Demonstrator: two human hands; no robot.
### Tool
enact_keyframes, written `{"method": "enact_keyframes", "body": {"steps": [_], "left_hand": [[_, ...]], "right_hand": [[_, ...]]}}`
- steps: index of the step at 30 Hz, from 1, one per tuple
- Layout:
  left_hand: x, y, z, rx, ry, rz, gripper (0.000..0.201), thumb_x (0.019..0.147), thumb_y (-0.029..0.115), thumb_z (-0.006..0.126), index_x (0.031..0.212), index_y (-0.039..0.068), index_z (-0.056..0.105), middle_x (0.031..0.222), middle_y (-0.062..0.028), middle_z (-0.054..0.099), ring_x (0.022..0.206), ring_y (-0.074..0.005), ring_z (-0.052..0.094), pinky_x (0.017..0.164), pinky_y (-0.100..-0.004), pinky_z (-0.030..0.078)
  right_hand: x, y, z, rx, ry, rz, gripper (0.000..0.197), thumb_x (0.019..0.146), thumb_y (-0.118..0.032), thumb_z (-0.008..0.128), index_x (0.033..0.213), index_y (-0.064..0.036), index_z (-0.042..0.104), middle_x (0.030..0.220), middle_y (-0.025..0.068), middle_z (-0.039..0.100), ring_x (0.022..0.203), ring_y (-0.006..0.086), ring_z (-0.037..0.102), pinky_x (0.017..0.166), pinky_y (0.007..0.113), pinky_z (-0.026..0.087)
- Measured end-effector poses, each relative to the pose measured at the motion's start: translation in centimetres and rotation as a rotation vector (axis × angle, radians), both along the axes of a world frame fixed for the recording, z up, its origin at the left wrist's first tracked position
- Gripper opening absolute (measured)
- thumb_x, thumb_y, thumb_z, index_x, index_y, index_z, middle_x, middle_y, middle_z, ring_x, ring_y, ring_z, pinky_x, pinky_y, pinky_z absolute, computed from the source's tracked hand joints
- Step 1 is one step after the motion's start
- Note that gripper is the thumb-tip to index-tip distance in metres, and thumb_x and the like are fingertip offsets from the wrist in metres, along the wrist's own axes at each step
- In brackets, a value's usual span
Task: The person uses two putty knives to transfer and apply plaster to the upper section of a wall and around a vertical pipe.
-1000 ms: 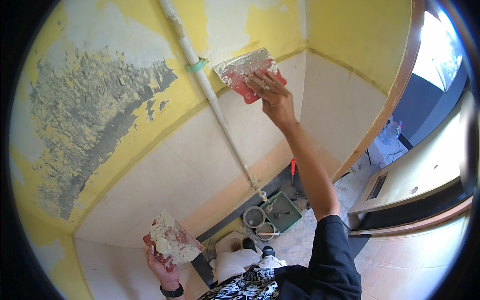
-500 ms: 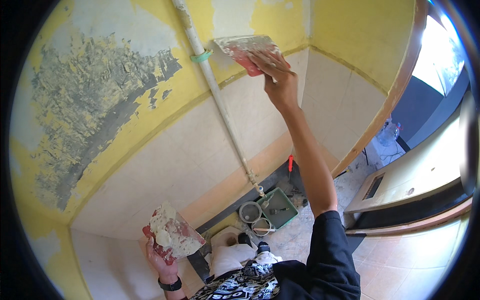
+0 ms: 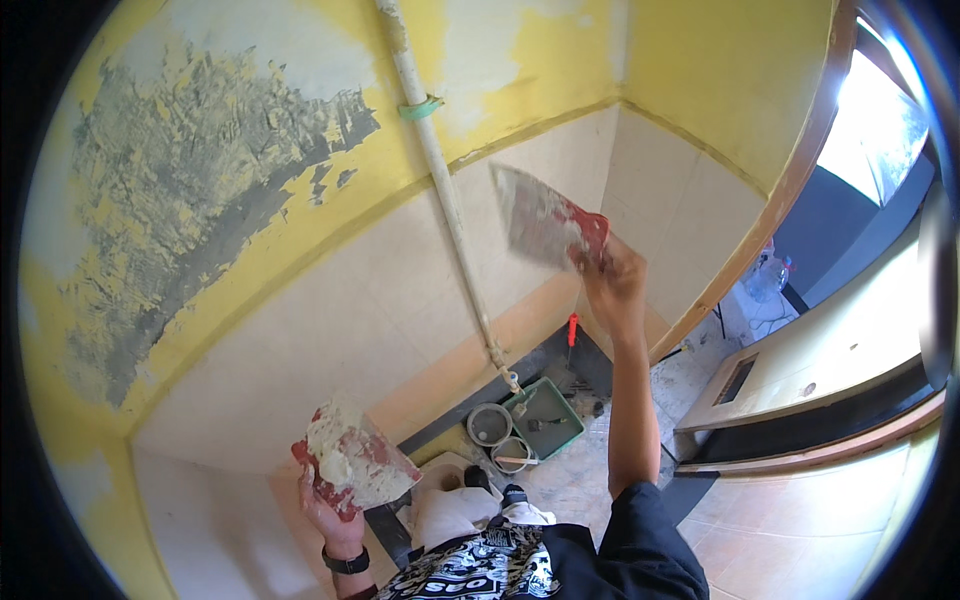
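My right hand (image 3: 618,285) grips the red handle of a wide putty knife (image 3: 545,220), raised in front of the pale tiles and apart from the wall. Its blade is smeared with pale putty and slightly blurred. At the lower left, my left hand (image 3: 335,520) holds a second red-handled putty knife (image 3: 400,468) with a thick lump of cream putty (image 3: 335,440) spread over its blade. Ahead, the yellow wall (image 3: 330,215) has whitish putty patches along its upper part and a rough grey patch (image 3: 190,190) at the left.
A pale pipe (image 3: 445,200) with a green tie (image 3: 421,108) runs down the wall. Below stand two round buckets (image 3: 490,425), a green tray (image 3: 572,435) with tools in it, and a red-handled tool (image 3: 573,330). A wooden frame (image 3: 740,270) edges the right side.
My right hand has brought its putty knife down and right, away from the yellow wall, and the blade has turned. My left hand still holds its loaded knife in nearly the same place.
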State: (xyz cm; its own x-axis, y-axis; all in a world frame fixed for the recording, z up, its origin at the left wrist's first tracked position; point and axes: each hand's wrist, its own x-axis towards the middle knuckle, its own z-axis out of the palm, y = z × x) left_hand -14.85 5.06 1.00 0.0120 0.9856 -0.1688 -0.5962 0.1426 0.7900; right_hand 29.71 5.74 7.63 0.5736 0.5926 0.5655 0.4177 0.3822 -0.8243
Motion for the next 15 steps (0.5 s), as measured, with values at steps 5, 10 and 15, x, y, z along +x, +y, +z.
{"method": "enact_keyframes", "body": {"steps": [5, 10, 15], "left_hand": [[3.7, 0.4, 1.3, -0.037, -0.099, -0.124, 0.043, 0.098, 0.033, 0.051, 0.132, 0.007, 0.056, 0.124, -0.0082, 0.065, 0.108, -0.0242, 0.064, 0.093, -0.0403, 0.052], [4.3, 0.0, 1.9, -0.004, -0.126, -0.183, 0.044, 0.098, 0.034, 0.05, 0.131, 0.006, 0.056, 0.124, -0.0087, 0.065, 0.109, -0.0245, 0.064, 0.094, -0.0418, 0.052], [2.2, 0.3, 1.3, -0.069, -0.206, -0.364, 0.043, 0.097, 0.041, 0.052, 0.128, 0.012, 0.058, 0.106, -0.0041, 0.07, 0.066, -0.0152, 0.066, 0.04, -0.0248, 0.046]], "right_hand": [[-2.4, -2.0, 0.2, 0.091, 0.356, 0.354, 0.033, 0.093, 0.0, 0.062, 0.126, -0.0014, 0.06, 0.082, -0.0063, 0.062, 0.064, -0.0005, 0.046, 0.054, 0.019, 0.036], [-4.4, -2.6, 2.2, 0.061, 0.362, 0.45, 0.032, 0.093, 0.002, 0.059, 0.125, 0.0025, 0.06, 0.091, -0.0035, 0.065, 0.065, -0.0005, 0.049, 0.054, 0.018, 0.036], [-11.6, -5.8, -0.2, -0.02, 0.356, 0.576, 0.032, 0.09, 0.007, 0.06, 0.122, 0.0016, 0.064, 0.099, 0.0048, 0.071, 0.08, 0.0089, 0.065, 0.071, 0.021, 0.05]]}}
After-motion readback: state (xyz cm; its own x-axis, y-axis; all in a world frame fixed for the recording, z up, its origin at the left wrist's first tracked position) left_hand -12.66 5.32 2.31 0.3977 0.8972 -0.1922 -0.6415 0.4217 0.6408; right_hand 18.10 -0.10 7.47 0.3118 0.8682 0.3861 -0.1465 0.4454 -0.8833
